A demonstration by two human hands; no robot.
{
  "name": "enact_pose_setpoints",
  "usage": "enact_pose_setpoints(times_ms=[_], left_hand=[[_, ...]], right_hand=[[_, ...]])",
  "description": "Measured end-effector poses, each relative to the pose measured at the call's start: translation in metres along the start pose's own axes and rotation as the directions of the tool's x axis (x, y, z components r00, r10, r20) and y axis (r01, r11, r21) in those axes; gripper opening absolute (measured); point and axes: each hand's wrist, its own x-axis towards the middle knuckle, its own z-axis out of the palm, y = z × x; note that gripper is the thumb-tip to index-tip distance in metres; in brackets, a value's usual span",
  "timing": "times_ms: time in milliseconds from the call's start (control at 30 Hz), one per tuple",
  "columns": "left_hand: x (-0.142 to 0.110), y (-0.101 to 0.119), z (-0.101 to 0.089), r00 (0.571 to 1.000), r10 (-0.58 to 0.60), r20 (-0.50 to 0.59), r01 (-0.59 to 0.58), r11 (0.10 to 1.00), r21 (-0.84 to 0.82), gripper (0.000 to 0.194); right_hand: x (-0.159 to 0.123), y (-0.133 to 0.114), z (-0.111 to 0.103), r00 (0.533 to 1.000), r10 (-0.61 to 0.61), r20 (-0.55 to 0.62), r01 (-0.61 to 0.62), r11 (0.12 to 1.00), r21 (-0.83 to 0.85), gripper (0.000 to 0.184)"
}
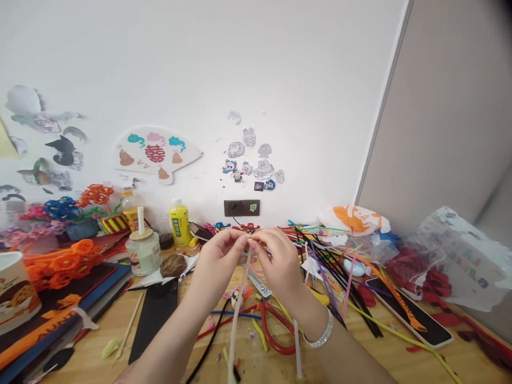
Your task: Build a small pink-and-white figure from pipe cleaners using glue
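My left hand (220, 261) and my right hand (280, 261) meet above the middle of the table, thumbs and fingertips pinched together. Between them they grip the upper end of a pale pipe cleaner (235, 325), which hangs down toward me. The pinched end itself is mostly hidden by the fingers. A sparkling bracelet (320, 330) circles my right wrist. Beneath my hands lie red-handled scissors (266, 320), their blades partly covered by the right hand. Around them are short coloured pipe cleaner pieces and a black cable (212, 341).
Black pipe cleaners (340, 272) and other coloured ones pile up at right, beside a phone (408, 312) and a plastic bag (472, 256). At left stand orange pipe-cleaner flowers (68, 264), a paper cup (16, 293), a glass jar (144, 253) and a yellow bottle (180, 221).
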Motion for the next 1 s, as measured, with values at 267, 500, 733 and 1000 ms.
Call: enact_pose_setpoints(times_ms=[267, 500, 733, 1000], left_hand=[[0.0, -0.005, -0.001, 0.997, 0.07, -0.018, -0.069, 0.996, 0.056, 0.02], [-0.002, -0.006, 0.001, 0.984, 0.175, -0.041, -0.158, 0.951, 0.264, 0.018], [-0.002, -0.005, -0.002, 0.974, 0.223, -0.033, -0.208, 0.945, 0.251, 0.015], [-0.008, -0.004, 0.007, 0.96, 0.265, -0.089, -0.226, 0.922, 0.314, 0.012]], right_hand=[[0.0, -0.003, 0.001, 0.987, 0.163, -0.013, -0.159, 0.976, 0.147, 0.008], [0.001, -0.006, 0.002, 0.92, 0.385, 0.076, -0.388, 0.864, 0.32, 0.007], [0.011, -0.004, -0.007, 0.842, 0.436, 0.319, -0.54, 0.662, 0.52, 0.012], [0.004, -0.008, -0.001, 0.866, 0.482, 0.138, -0.481, 0.723, 0.496, 0.011]])
